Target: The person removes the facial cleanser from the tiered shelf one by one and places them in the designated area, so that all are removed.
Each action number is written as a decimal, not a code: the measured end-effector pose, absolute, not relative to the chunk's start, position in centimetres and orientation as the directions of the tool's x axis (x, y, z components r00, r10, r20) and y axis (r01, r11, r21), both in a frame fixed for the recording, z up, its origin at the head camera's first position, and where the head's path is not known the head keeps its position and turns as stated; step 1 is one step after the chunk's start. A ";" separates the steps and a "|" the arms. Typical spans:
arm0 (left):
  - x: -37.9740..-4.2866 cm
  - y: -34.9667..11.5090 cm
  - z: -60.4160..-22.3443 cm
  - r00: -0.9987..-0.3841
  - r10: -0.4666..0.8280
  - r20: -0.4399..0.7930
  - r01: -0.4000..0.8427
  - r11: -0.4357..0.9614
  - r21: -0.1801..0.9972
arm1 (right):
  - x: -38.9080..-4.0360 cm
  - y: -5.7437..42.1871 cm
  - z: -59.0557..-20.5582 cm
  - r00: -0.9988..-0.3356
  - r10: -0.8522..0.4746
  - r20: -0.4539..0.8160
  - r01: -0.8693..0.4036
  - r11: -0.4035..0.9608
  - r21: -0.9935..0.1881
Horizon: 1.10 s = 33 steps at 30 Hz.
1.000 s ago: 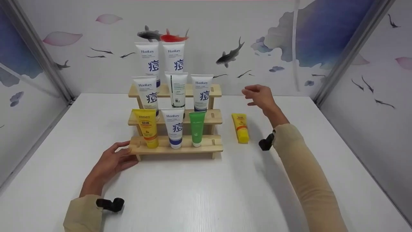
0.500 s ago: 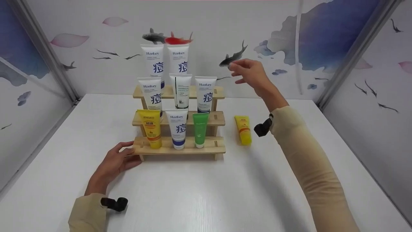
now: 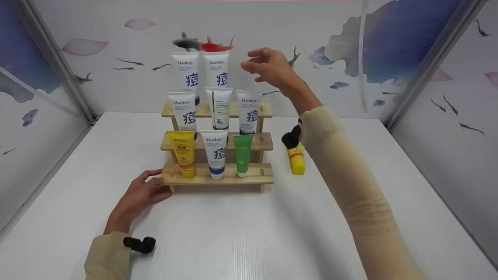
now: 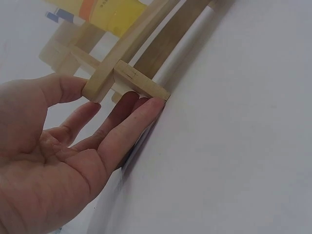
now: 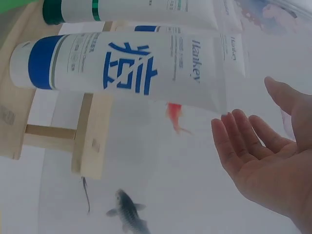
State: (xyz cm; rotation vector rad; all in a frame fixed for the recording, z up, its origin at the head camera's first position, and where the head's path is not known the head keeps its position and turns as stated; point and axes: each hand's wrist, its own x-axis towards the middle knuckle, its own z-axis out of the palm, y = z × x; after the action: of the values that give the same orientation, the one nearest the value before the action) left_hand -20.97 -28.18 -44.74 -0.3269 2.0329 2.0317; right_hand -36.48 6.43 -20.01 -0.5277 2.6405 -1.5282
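A three-tier wooden display stand (image 3: 218, 181) carries upright squeeze tubes. My left hand (image 3: 139, 192) holds the left end of its lowest shelf, the thumb on the board's end and the fingers beneath, as the left wrist view shows. My right hand (image 3: 272, 68) is raised, holding nothing, above the white Hankey tube (image 3: 248, 112) at the right of the middle tier. In the right wrist view its relaxed fingers (image 5: 234, 141) are close to the crimped end of that Hankey tube (image 5: 126, 68). A yellow tube (image 3: 297, 163) lies on the table right of the stand, partly hidden by the wrist camera.
On the lowest shelf stand a yellow tube (image 3: 183, 155), a white Hankey tube (image 3: 215, 155) and a green tube (image 3: 243, 155). Behind are several more white tubes, two of them on the top tier (image 3: 186, 74). A fish-painted back wall (image 3: 128, 85) rises behind the white table (image 3: 218, 233).
My right hand has moved up and left, from beside the stand to above the middle tier's right end. My left hand keeps its place at the lowest shelf.
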 end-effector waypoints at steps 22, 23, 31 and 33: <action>-21.0 -27.9 -44.7 -0.946 0.000 -0.325 -0.325 0.028 0.945 | -37.3 1.3 -19.5 -0.949 -0.305 0.077 -0.226 0.489 -0.842; -21.0 -27.8 -44.8 -0.947 0.000 -0.322 -0.322 0.026 0.946 | -37.4 1.2 -19.6 -0.948 -0.308 0.081 -0.230 0.485 -0.844; -21.0 -27.7 -44.6 -0.948 -0.007 -0.319 -0.319 0.025 0.947 | -37.8 0.3 -20.2 -0.961 -0.246 0.125 -0.224 0.430 -0.875; -21.0 -27.8 -44.6 -0.946 -0.012 -0.325 -0.325 0.030 0.945 | -37.8 0.1 -20.3 -0.969 -0.215 0.123 -0.205 0.416 -0.886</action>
State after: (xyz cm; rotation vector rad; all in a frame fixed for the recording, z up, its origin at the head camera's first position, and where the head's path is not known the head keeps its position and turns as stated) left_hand -21.01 -27.77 -44.57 -0.3491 2.0775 2.0117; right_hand -37.81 0.12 -20.28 -0.3901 2.6359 -1.6464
